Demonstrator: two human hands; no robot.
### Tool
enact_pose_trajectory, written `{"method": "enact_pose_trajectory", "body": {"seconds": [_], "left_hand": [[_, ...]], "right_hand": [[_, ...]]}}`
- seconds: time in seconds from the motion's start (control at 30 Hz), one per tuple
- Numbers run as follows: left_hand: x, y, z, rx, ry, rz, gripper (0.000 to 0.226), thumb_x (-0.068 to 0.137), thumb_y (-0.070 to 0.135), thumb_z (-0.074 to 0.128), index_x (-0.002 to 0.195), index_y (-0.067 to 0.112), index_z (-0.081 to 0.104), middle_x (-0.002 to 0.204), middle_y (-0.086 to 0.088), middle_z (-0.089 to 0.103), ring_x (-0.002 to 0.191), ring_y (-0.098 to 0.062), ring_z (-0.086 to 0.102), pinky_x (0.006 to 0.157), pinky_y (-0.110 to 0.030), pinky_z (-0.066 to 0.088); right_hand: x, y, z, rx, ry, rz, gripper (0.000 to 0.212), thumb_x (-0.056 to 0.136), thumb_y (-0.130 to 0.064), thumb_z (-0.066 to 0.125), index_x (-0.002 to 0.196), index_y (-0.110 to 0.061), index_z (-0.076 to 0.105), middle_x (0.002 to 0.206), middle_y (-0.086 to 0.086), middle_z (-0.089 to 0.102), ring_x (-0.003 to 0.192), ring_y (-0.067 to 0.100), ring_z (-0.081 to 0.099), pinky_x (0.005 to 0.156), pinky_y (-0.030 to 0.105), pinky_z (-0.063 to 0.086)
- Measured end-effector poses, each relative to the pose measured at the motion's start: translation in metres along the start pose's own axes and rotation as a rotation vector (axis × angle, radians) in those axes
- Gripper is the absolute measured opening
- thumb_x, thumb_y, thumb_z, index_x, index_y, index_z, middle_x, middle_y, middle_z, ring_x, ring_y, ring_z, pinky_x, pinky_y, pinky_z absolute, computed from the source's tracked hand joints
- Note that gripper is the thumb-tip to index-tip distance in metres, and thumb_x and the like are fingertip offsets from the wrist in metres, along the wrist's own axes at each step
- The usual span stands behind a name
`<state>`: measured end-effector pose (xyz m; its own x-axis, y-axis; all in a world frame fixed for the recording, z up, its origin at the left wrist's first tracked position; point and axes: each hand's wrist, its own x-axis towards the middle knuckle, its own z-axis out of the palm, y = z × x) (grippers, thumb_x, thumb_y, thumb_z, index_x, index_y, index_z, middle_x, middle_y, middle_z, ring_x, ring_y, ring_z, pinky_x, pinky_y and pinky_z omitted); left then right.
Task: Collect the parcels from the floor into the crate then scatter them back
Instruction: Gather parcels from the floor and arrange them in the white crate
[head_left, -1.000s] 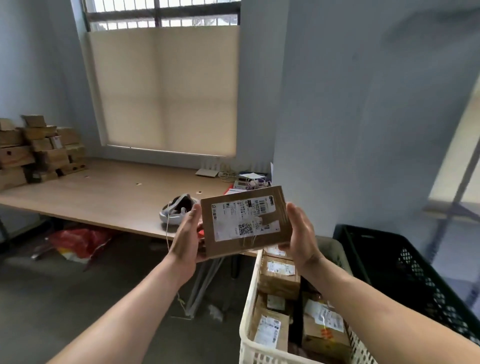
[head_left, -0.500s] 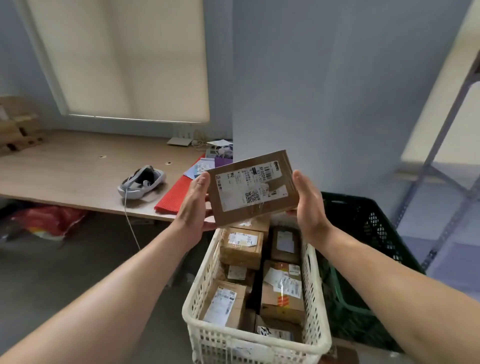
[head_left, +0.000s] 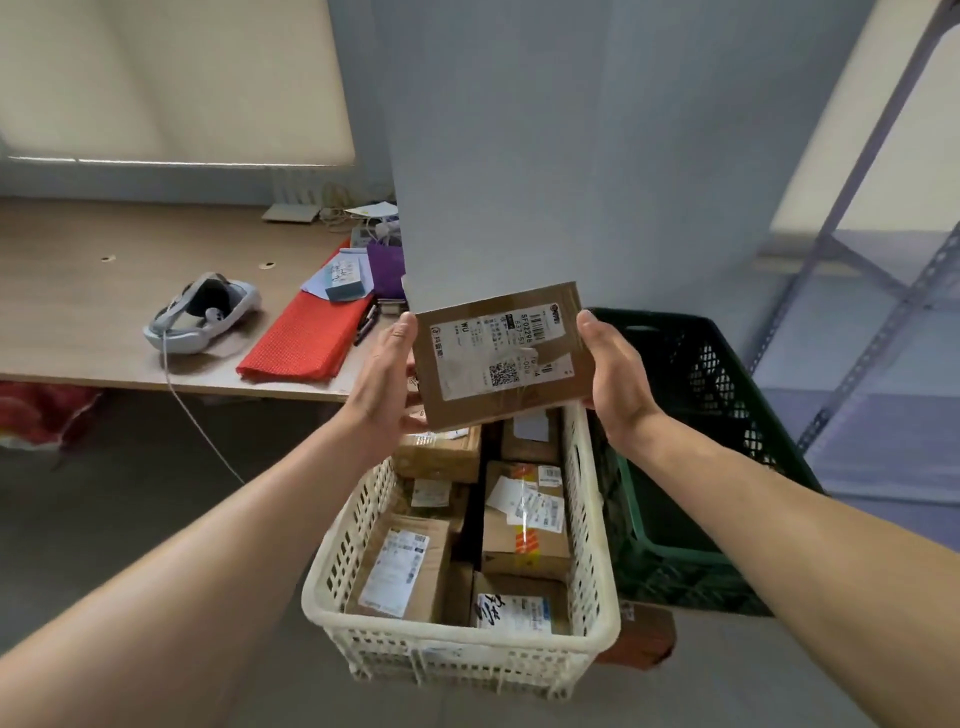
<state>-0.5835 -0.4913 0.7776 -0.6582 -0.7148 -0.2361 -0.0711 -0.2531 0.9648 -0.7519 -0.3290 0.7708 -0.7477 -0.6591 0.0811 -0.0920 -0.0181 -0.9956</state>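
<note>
The left hand and the right hand clasp a flat cardboard parcel by its two opposite side edges at the centre of the frame. Each thumb lies along the front of an edge, with the fingers tucked behind. The parcel is tilted, face toward the camera, above the far end of the white crate.

Its shipping label carries a QR code, a barcode, the letters "WU" and a number beginning "SF022". The remaining print is too small to read. Clear tape crosses the label.

The white slotted crate, at lower centre, holds packed brown parcels, most of them bearing white labels. One shows orange markings, and one at the near end has black handwritten strokes.

Just right of it stands a dark green crate. A reddish-brown parcel lies on the floor at the white crate's lower right corner.

At middle left, a wooden table bears a white headset whose cable hangs over the edge. A red mesh cloth lies on the table just right of the headset, with a purple bag above the cloth in the frame.
</note>
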Motion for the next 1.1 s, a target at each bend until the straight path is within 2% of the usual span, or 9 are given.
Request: {"method": "enact_pose_trajectory", "body": {"seconds": [0.2, 0.3, 0.47, 0.57, 0.73, 0.8, 0.9, 0.97, 1.1], "left_hand": [[0.048, -0.049, -0.009, 0.040, -0.032, -0.193, 0.059, 0.083, 0.080, 0.041, 0.123, 0.042, 0.059, 0.134, -0.009, 0.061, 0.122, -0.037, 0.059, 0.097, -0.065, 0.048], [0.071, -0.085, -0.015, 0.027, -0.054, -0.362, 0.061, 0.086, 0.080, 0.042, 0.126, 0.037, 0.061, 0.120, -0.011, 0.071, 0.110, -0.037, 0.067, 0.098, -0.065, 0.049], [0.093, -0.140, -0.018, 0.107, -0.078, -0.583, 0.066, 0.091, 0.077, 0.039, 0.132, 0.028, 0.058, 0.128, -0.008, 0.064, 0.121, -0.037, 0.055, 0.103, -0.063, 0.042], [0.098, -0.168, -0.015, 0.159, -0.108, -0.653, 0.066, 0.091, 0.077, 0.040, 0.138, 0.033, 0.053, 0.134, -0.004, 0.059, 0.120, -0.033, 0.053, 0.100, -0.063, 0.042], [0.096, -0.186, -0.004, 0.179, -0.138, -0.731, 0.047, 0.100, 0.065, 0.036, 0.119, 0.029, 0.060, 0.097, 0.004, 0.064, 0.085, -0.019, 0.059, 0.068, -0.040, 0.050], [0.095, -0.197, -0.001, 0.192, -0.130, -0.757, 0.045, 0.101, 0.063, 0.035, 0.113, 0.028, 0.060, 0.091, 0.007, 0.063, 0.082, -0.015, 0.060, 0.070, -0.036, 0.052], [0.095, -0.218, 0.000, 0.205, -0.165, -0.824, 0.072, 0.088, 0.080, 0.040, 0.137, 0.029, 0.051, 0.132, 0.001, 0.059, 0.124, -0.025, 0.051, 0.107, -0.056, 0.036], [0.095, -0.233, 0.000, 0.205, -0.157, -0.835, 0.085, 0.078, 0.087, 0.043, 0.144, 0.035, 0.049, 0.151, -0.002, 0.048, 0.138, -0.033, 0.042, 0.113, -0.066, 0.027], [0.086, -0.246, 0.002, 0.194, -0.113, -0.847, 0.096, 0.065, 0.093, 0.047, 0.142, 0.036, 0.053, 0.154, 0.001, 0.047, 0.142, -0.030, 0.041, 0.117, -0.062, 0.025]], "right_hand": [[0.026, 0.054, 0.008, -0.140, 0.044, 0.283, 0.055, 0.104, -0.063, 0.037, 0.117, -0.022, 0.073, 0.104, 0.001, 0.079, 0.100, 0.023, 0.075, 0.099, 0.050, 0.057], [0.034, 0.088, 0.019, -0.248, 0.079, 0.463, 0.059, 0.102, -0.066, 0.037, 0.103, -0.023, 0.077, 0.097, 0.000, 0.079, 0.097, 0.024, 0.074, 0.099, 0.049, 0.056], [0.026, 0.145, 0.032, -0.412, 0.134, 0.679, 0.064, 0.102, -0.068, 0.034, 0.111, -0.021, 0.076, 0.102, 0.000, 0.077, 0.098, 0.023, 0.071, 0.099, 0.041, 0.055], [0.021, 0.170, 0.030, -0.455, 0.119, 0.786, 0.067, 0.102, -0.068, 0.030, 0.115, -0.019, 0.074, 0.104, 0.002, 0.076, 0.098, 0.023, 0.071, 0.091, 0.037, 0.055], [0.015, 0.203, 0.021, -0.556, 0.073, 0.842, 0.083, 0.090, -0.077, 0.023, 0.124, -0.019, 0.070, 0.116, 0.003, 0.074, 0.106, 0.023, 0.070, 0.099, 0.044, 0.055], [0.011, 0.211, 0.020, -0.575, 0.051, 0.867, 0.074, 0.095, -0.073, 0.025, 0.127, -0.020, 0.067, 0.119, 0.002, 0.073, 0.109, 0.024, 0.069, 0.102, 0.047, 0.054], [0.002, 0.228, 0.018, -0.583, -0.005, 0.872, 0.061, 0.102, -0.067, 0.026, 0.127, -0.027, 0.066, 0.121, -0.002, 0.072, 0.110, 0.019, 0.068, 0.103, 0.046, 0.053], [-0.002, 0.235, 0.018, -0.577, -0.032, 0.894, 0.061, 0.099, -0.071, 0.026, 0.127, -0.034, 0.065, 0.120, -0.006, 0.073, 0.109, 0.017, 0.068, 0.102, 0.046, 0.054], [-0.009, 0.260, 0.018, -0.585, -0.079, 0.969, 0.089, 0.075, -0.087, 0.017, 0.131, -0.038, 0.064, 0.124, -0.009, 0.071, 0.112, 0.019, 0.066, 0.104, 0.047, 0.051]]}}
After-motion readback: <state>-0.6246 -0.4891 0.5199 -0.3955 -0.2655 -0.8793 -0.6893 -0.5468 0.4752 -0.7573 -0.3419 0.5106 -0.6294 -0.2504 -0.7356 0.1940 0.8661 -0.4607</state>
